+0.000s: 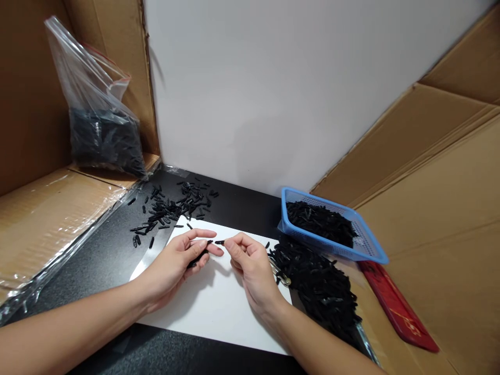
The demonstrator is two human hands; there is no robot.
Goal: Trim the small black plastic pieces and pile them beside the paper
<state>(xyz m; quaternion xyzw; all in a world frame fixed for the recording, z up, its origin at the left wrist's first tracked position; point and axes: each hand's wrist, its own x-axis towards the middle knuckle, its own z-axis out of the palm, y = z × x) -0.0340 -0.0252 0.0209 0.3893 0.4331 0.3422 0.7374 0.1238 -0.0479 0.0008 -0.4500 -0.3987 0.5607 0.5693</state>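
Observation:
Over a white sheet [219, 307], my left hand [187, 252] is closed around several small black pieces, one of them poking out past the thumb tip. My right hand [248, 260] pinches a short black piece [220, 242] between thumb and forefinger, its end pointing at the piece in my left hand with a narrow gap between them. Loose black pieces [167, 209] are scattered beyond the sheet's left corner. A larger heap of black pieces [324, 286] lies to the right of the sheet, and a metal tool [285, 280] shows partly beside my right hand.
A blue basket [332, 245] holding black pieces stands at the back right. Near it lies a red object [402, 307]. A clear zip bag [105, 135] of dark pieces rests on cardboard at the left. Cardboard walls [441, 172] and a white wall [242, 94] enclose the dark table.

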